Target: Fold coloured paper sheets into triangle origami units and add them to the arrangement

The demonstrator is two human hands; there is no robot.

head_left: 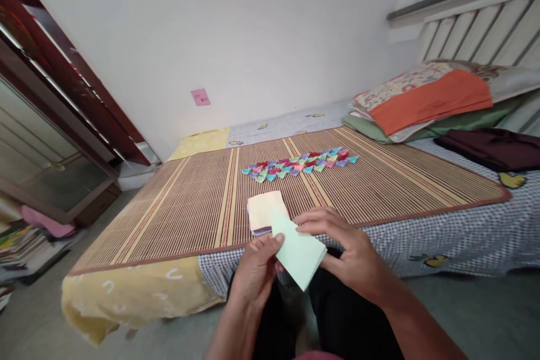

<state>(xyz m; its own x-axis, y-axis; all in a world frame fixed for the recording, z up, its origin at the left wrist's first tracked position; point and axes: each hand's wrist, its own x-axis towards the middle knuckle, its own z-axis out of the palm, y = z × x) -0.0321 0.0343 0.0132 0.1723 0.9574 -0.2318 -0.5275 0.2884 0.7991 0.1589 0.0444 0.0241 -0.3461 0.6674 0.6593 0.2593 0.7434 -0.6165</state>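
Left hand (255, 267) pinching green paper (298, 253) at mat's (181, 208) near edge, right hand (354, 250) touching it, colourful folded pieces (297, 169) lying toward far edge

The person wears black trousers (354, 315) and, apparently, a pink top (317, 355), forearms (407, 315) bare.

The folded green piece (300, 250) is smooth, matt paper, crisp along its creases. Near the mat's front edge, the square stack (266, 209) is flat matt paper too; the small pointed pieces (295, 166) toward the mat's back edge look like creased paper. The mat (189, 202) has a ribbed face of thin, wood-like or bamboo-like strips, faintly sheeny, with a cloth-looking border. Soft, matt, wrinkled cloth makes the yellow cover (139, 292) at the bed's front left corner.
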